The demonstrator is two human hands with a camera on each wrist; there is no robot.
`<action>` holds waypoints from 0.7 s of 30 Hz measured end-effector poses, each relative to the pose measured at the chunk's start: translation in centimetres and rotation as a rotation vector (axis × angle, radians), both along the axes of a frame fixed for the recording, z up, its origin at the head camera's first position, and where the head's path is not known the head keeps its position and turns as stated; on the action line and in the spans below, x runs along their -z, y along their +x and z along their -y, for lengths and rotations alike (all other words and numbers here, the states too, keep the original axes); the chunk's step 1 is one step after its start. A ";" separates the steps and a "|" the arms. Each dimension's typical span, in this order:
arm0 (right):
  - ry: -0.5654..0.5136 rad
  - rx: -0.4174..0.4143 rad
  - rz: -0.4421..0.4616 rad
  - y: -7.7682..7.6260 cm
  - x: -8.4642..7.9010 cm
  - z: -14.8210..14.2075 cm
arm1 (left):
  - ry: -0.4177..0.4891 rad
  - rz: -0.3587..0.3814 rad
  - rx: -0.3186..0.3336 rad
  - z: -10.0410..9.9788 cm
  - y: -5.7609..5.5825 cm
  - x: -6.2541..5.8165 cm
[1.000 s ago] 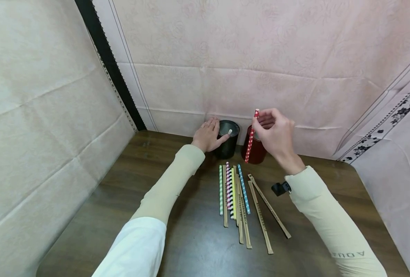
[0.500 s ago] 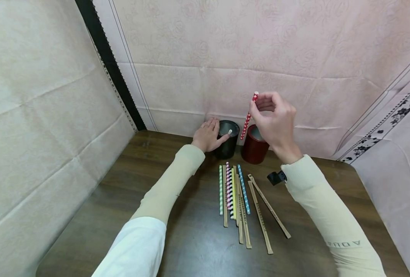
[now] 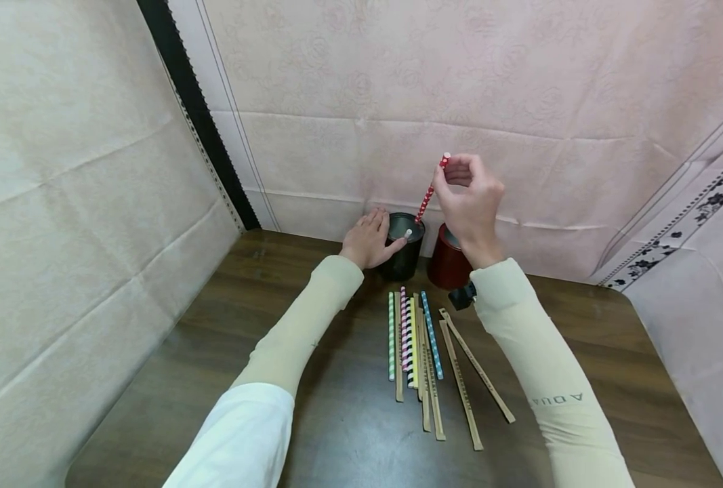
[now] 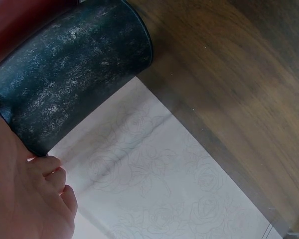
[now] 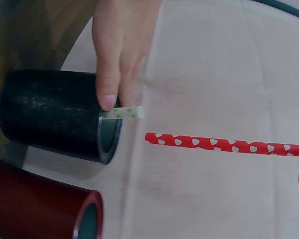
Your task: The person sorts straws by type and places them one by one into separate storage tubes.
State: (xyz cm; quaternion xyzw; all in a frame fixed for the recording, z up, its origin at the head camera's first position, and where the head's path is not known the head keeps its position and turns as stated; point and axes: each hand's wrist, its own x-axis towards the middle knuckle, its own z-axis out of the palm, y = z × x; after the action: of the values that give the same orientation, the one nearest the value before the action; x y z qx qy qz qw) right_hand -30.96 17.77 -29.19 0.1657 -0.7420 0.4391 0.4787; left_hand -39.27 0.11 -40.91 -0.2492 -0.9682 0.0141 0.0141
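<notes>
1. Head view: The right hand (image 3: 473, 203) pinches a red paper straw with white hearts (image 3: 427, 198) near its top, thumb against fingers. Half a second earlier the straw's lower end hung between the cups; now it is at the far rim of a dark green-black cylindrical cup (image 3: 401, 261), while a deep-red cylindrical cup (image 3: 448, 264) stands just to the right. The shift suggests that the work in hand now centres on the dark cup. The left hand (image 3: 367, 240) lies where it was, fingers extended along the cup's left side, thumb apart at the rim. On the brown wood-grain table (image 3: 245, 352), a row of patterned paper straws (image 3: 414, 342) and several brown-paper-wrapped straws (image 3: 459, 386) lie as earlier.

2. Left wrist view: The left hand, fingers loosely bent, rests at the mouth end of the dark cup, whose mottled wall fills the upper left. How firmly it presses cannot be told. The heart-patterned straw is out of sight here.

3. Right wrist view: The red straw's free end appears just outside the dark cup's mouth, so insertion looks not yet begun. A pale straw with green marks (image 5: 124, 112) already stands in that cup, beside the left thumb. Only the right hand's fingertips show, at the frame's edge.
</notes>
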 end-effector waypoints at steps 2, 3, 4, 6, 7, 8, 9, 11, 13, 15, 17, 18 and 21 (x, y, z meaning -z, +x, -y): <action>-0.008 0.016 0.023 -0.6 0.6 -0.1 | -0.001 -0.001 0.001 0.0 0.0 0.0; -0.016 0.025 0.036 -0.9 0.9 -0.1 | -0.002 -0.003 0.001 0.0 0.0 0.0; -0.021 0.037 0.051 -1.2 1.2 -0.1 | -0.005 -0.004 0.002 0.0 0.0 0.0; -0.019 0.056 0.076 -1.7 2.0 -0.1 | -0.013 -0.008 0.000 -0.1 0.0 0.0; -0.019 0.063 0.088 -2.0 2.4 -0.2 | -0.017 -0.008 -0.002 -0.1 0.0 0.0; -0.016 0.071 0.102 -2.2 2.8 -0.2 | -0.021 -0.006 -0.003 -0.1 0.0 0.0; -0.012 0.075 0.113 -2.4 3.2 -0.1 | -0.022 -0.004 -0.003 -0.1 -0.1 0.1; -0.001 0.074 0.134 -2.6 4.0 -0.1 | -0.022 -0.002 -0.002 -0.1 -0.1 0.1; 0.012 0.063 0.150 -2.8 4.6 0.0 | -0.016 0.002 0.000 0.0 -0.1 0.1; 0.031 0.051 0.161 -2.8 4.9 0.0 | -0.007 0.002 0.003 0.1 -0.1 0.0; 0.041 0.038 0.173 -2.6 5.2 -0.2 | -0.005 0.002 0.008 0.0 0.0 0.1; 0.048 0.032 0.180 -2.5 5.2 -0.4 | -0.006 0.000 0.008 0.0 0.0 0.1; 0.067 0.021 0.205 -2.1 5.2 -0.9 | -0.013 -0.007 0.006 0.0 -0.1 0.2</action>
State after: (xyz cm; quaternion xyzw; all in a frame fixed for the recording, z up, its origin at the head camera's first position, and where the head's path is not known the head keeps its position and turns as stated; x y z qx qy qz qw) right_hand -33.04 18.67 -34.40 0.1280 -0.8030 0.4238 0.3991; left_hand -39.34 0.11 -41.16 -0.2519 -0.9674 0.0210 0.0158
